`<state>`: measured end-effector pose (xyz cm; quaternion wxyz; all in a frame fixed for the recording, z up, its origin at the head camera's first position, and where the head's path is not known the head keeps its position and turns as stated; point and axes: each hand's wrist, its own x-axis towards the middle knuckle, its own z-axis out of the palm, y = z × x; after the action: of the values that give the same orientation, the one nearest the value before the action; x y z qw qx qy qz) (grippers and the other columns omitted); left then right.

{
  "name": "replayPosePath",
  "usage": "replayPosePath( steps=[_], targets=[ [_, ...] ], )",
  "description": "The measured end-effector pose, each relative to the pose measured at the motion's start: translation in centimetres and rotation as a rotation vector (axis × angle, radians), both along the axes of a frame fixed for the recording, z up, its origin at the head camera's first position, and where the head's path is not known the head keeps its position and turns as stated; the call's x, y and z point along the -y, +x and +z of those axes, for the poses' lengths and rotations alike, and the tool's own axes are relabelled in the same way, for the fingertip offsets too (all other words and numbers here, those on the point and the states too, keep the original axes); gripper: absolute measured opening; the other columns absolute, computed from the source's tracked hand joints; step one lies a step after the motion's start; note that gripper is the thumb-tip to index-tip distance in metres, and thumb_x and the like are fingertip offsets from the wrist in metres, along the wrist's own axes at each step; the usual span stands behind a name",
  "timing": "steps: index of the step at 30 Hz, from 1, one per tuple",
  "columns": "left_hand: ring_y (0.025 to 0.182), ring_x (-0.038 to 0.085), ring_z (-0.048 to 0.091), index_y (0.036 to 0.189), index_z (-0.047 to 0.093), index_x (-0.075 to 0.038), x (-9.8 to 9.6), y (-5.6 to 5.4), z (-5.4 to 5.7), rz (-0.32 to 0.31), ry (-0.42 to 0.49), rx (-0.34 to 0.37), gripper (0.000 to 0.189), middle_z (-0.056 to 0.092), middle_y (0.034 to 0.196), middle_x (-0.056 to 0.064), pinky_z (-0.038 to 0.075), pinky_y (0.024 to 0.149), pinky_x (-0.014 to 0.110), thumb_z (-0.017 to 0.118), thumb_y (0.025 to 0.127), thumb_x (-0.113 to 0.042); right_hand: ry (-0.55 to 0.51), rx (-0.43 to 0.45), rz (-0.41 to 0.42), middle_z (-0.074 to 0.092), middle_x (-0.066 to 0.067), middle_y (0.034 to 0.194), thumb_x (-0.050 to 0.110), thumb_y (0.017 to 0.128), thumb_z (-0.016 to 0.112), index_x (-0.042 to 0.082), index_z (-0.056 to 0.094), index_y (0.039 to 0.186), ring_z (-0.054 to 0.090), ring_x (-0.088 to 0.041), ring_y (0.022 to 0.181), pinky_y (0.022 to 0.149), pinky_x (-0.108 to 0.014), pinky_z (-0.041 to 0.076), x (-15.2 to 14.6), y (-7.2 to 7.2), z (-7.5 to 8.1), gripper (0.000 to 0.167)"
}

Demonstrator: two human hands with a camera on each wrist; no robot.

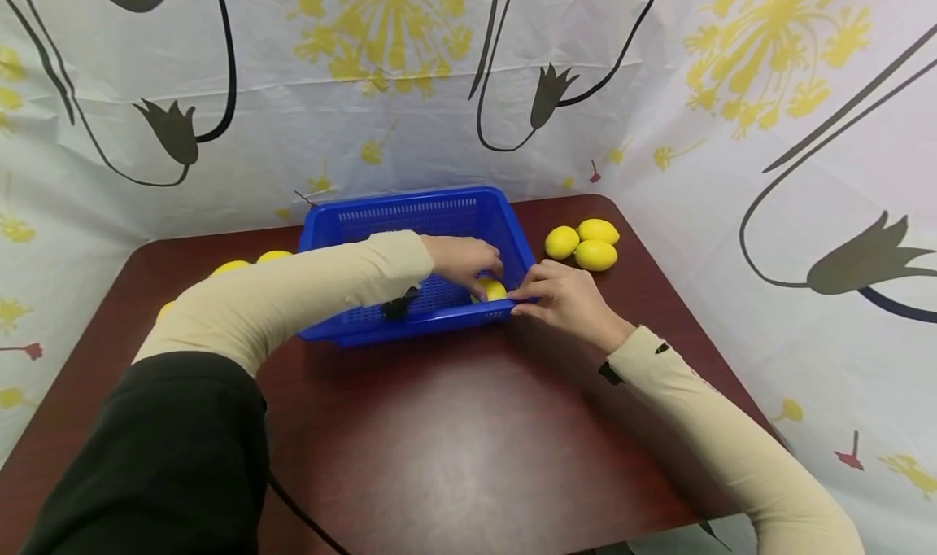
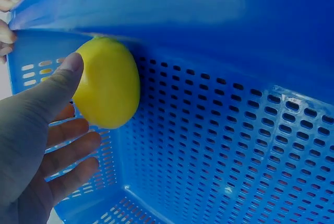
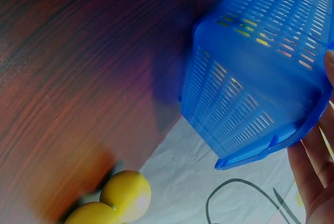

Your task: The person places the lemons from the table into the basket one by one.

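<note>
A blue plastic basket with slotted walls stands toward the back of the table. One lemon sits inside it, in the near right corner. Reaching in over the near side, my left hand is at that lemon; in the left wrist view its thumb overlaps the lemon's side and the other fingers are spread loosely beside it. At the basket's near right corner my right hand pinches the rim between thumb and fingers. In the right wrist view only part of this hand shows, along the rim.
Three lemons lie grouped on the table right of the basket. To the left, several more lemons are partly hidden behind my left sleeve. The dark reddish table meets patterned cloth at the back and right. A black cable runs near my left arm.
</note>
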<state>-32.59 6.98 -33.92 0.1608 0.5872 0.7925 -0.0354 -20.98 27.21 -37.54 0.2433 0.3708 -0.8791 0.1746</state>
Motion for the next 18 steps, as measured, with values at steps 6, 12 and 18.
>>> replayPosePath(
  steps=[6, 12, 18],
  targets=[
    [0.119, 0.029, 0.061, 0.131, 0.061, -0.003, 0.8, 0.3, 1.4, 0.035, 0.051, 0.030, 0.053, 0.063, 0.128, 0.015, 0.049, 0.103, 0.040, 0.071, 0.091, -0.036, 0.004, 0.004, 0.004, 0.069, 0.005, 0.084, 0.030, 0.074, 0.087, 0.021, 0.082, 0.094, 0.055, -0.007, 0.076, 0.058, -0.021, 0.049, 0.0, -0.1, 0.0, 0.023],
    [0.117, 0.024, 0.062, 0.136, 0.058, -0.009, 2.1, 1.5, 3.4, 0.042, 0.100, 0.017, 0.052, 0.061, 0.130, 0.009, 0.051, 0.100, 0.037, 0.069, 0.093, -0.037, -0.007, -0.011, 0.010, 0.069, 0.006, 0.084, 0.029, 0.072, 0.088, 0.021, 0.082, 0.094, 0.056, -0.006, 0.075, 0.057, -0.021, 0.050, 0.0, -0.2, 0.0, 0.024],
    [0.113, 0.016, 0.060, 0.138, 0.058, -0.014, 4.6, 3.7, 5.6, 0.047, 0.206, -0.037, 0.053, 0.062, 0.127, 0.002, 0.050, 0.100, 0.033, 0.067, 0.093, -0.042, -0.009, -0.009, 0.016, 0.069, 0.005, 0.085, 0.029, 0.073, 0.088, 0.021, 0.081, 0.095, 0.057, -0.008, 0.077, 0.059, -0.022, 0.051, -0.1, -0.1, -0.1, 0.024]
  ],
)
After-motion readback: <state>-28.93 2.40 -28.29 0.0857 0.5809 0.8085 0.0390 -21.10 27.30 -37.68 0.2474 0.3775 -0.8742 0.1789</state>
